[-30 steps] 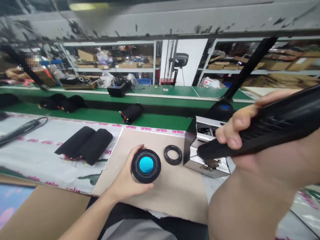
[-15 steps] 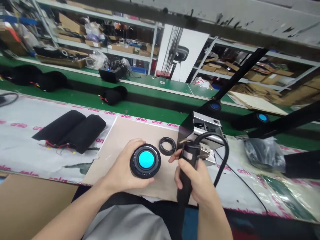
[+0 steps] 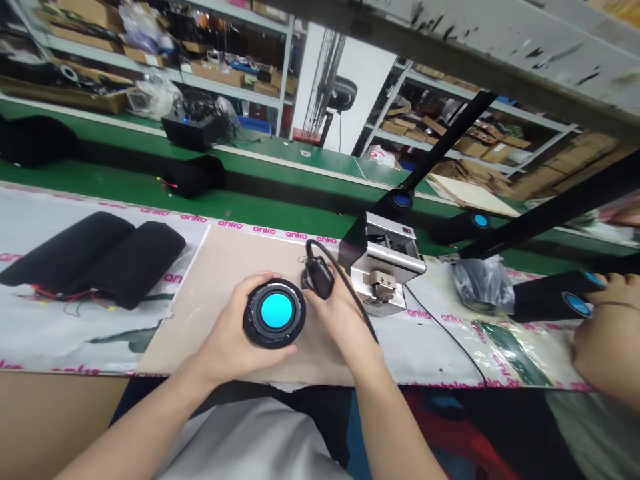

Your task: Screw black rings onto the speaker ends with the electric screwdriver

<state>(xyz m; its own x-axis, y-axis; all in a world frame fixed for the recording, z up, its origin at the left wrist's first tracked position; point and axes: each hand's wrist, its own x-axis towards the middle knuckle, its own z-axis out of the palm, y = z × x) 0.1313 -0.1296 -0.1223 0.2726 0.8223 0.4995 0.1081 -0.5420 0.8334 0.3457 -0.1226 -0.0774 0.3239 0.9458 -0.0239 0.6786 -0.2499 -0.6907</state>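
Observation:
My left hand (image 3: 237,330) is wrapped round a black cylinder (image 3: 275,313) whose round blue end faces up, over the beige board (image 3: 200,280). Just right of it, my right hand (image 3: 335,307) grips a black corded tool (image 3: 319,277), its cable looping over the wrist. The black ring seen earlier on the board cannot be made out behind the tool and hand. A silver and black machine (image 3: 383,267) stands close to the right of my right hand.
Black fabric sleeves (image 3: 135,260) with red wires lie at the left. At the right are a plastic-wrapped item (image 3: 483,287), black cylinders with blue ends (image 3: 540,298) and another person's hand (image 3: 613,333). Behind runs a green surface (image 3: 260,207) with a black piece (image 3: 195,177).
My right hand has moved left towards the cylinder, and the tool has swung from upright to pointing away from me. The view has shifted right, and another person's hand has appeared at the right.

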